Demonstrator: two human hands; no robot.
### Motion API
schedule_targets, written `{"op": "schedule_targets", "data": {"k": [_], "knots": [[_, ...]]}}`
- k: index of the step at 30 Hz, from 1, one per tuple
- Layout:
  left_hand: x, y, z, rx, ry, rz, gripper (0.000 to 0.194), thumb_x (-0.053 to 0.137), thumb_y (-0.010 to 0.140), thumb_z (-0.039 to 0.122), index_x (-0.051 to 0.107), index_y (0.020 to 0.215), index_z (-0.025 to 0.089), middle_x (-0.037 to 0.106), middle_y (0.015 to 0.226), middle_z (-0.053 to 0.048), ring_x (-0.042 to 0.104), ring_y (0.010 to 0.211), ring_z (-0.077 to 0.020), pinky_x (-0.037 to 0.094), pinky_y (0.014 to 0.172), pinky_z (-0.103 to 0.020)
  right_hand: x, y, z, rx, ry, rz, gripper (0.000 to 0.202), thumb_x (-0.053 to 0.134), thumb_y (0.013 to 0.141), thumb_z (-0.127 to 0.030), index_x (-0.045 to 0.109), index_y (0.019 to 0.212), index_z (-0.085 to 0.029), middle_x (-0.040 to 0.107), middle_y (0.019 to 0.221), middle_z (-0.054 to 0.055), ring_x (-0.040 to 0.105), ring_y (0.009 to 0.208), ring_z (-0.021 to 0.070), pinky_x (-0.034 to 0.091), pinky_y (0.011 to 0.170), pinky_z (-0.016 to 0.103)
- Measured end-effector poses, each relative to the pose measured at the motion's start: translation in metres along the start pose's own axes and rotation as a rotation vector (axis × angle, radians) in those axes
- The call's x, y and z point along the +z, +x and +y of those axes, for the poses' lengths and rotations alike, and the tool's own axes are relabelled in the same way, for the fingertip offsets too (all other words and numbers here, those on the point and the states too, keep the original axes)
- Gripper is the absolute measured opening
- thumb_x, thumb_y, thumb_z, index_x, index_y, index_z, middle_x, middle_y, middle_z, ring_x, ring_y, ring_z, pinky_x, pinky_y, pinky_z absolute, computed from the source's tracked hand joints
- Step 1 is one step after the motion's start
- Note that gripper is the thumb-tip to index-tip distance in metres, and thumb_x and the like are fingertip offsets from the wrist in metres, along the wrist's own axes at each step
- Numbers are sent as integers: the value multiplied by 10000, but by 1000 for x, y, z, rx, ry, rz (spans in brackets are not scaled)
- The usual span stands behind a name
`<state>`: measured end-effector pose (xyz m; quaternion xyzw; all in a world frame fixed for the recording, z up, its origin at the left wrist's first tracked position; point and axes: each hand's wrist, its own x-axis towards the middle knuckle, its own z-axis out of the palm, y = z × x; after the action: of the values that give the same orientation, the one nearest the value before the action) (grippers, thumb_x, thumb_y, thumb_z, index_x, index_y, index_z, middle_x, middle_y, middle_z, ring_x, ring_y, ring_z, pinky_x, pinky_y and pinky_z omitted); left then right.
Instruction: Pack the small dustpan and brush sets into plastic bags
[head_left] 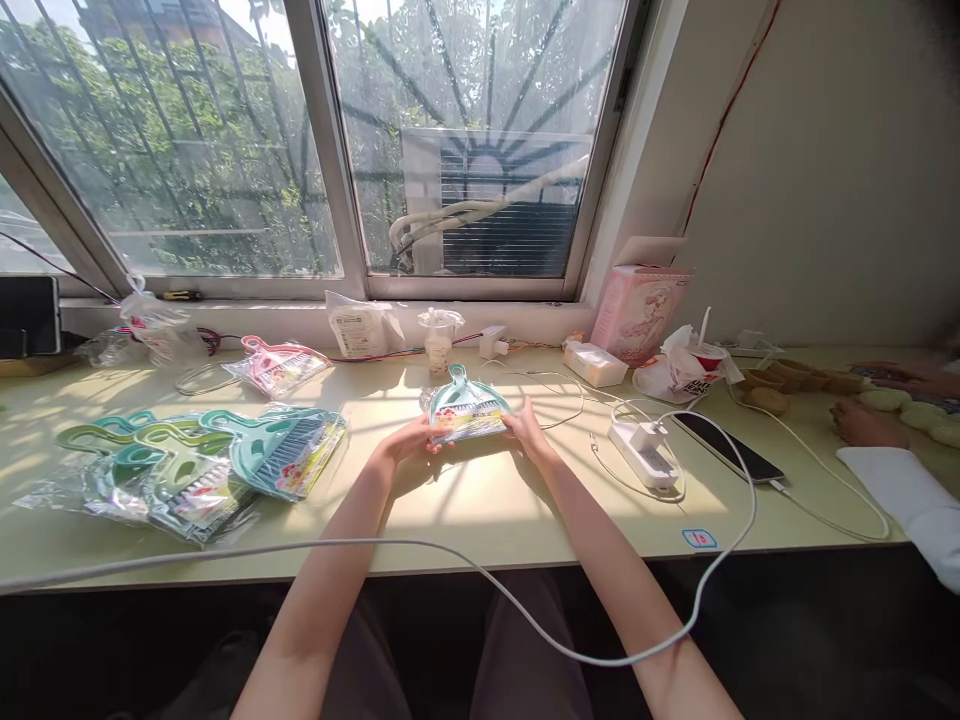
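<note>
A small teal dustpan and brush set [469, 408] in clear wrap, with a printed card along its front, is held up in the middle of the table. My left hand [411, 440] grips its left edge, and my right hand [527, 428] grips its right edge. Its handle points away toward the window. To the left lies a pile of similar wrapped dustpan sets [180, 470] in green and teal, one teal set [274, 450] on the pile's right side. Behind them rests a pink dustpan set [281, 365].
A white power strip [643, 453], a phone [727, 448] and cables lie to the right. A drink cup [438, 345], pink box [641, 310] and small white box [595, 362] stand near the window. A white cable crosses before me. Another person's hand [868, 425] is far right.
</note>
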<state>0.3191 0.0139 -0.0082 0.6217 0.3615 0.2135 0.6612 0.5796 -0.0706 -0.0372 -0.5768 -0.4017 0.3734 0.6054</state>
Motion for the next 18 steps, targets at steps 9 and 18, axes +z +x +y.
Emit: {"op": "schedule_targets", "data": {"k": [9,18], "knots": [[11,-3,9,130,-96,-123,930,923,956,660,563,1704,240,845,1208,-166,813,822,-234,628,662,-292,-10,6,-9,165,171,183,239,897,802,-264,837,1031,-228,855,895,90,844,1015,325,731,932,439],[35,10,-3,36,-144,299,378,750,1081,377,700,1394,172,654,727,0,622,525,-154,485,508,-253,-8,0,-19,104,62,-28,230,872,743,-339,759,940,-302,841,970,72,803,1083,315,700,969,438]]}}
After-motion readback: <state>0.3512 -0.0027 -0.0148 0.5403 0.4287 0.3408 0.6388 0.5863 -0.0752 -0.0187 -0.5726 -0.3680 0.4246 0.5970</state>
